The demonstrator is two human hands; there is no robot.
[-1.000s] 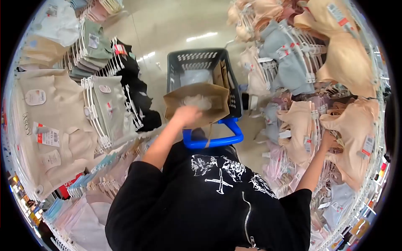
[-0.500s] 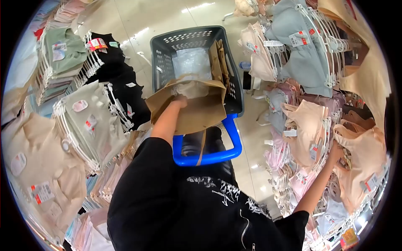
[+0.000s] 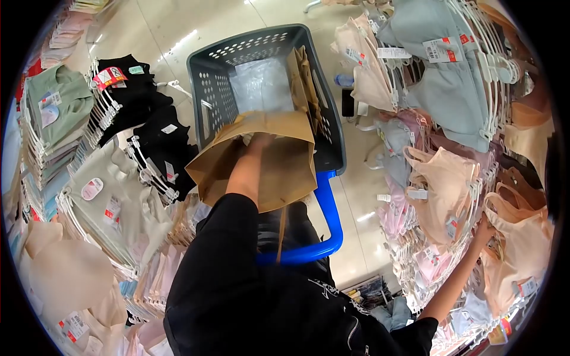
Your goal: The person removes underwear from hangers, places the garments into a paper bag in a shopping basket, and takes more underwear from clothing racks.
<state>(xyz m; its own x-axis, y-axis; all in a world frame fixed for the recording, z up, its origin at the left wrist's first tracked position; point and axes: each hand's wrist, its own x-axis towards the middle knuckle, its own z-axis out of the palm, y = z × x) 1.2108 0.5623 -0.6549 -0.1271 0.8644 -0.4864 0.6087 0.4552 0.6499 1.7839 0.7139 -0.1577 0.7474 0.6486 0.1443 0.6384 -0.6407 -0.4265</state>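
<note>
The left hand (image 3: pixel 259 141) is now well inside the brown paper bag (image 3: pixel 291 178) — a second ago it was at the mouth, over a pale bundle that is now mostly hidden. I can't tell whether its fingers are closed on anything. The bag sits at the near end of the dark grey basket (image 3: pixel 217 89), just above the blue handle (image 3: pixel 330 216), with a clear plastic package (image 3: pixel 261 86) beyond it. The right hand (image 3: pixel 485 230) is still out at the rack, among the peach bras (image 3: pixel 515 255); its fingers are partly hidden, so their grip can't be told. For writing — a white-and-red tag (image 3: pixel 442 50) on the blue-grey bra (image 3: pixel 442 98) and another (image 3: pixel 110 78) on the black garments (image 3: pixel 127 107), print too small to read.
</note>
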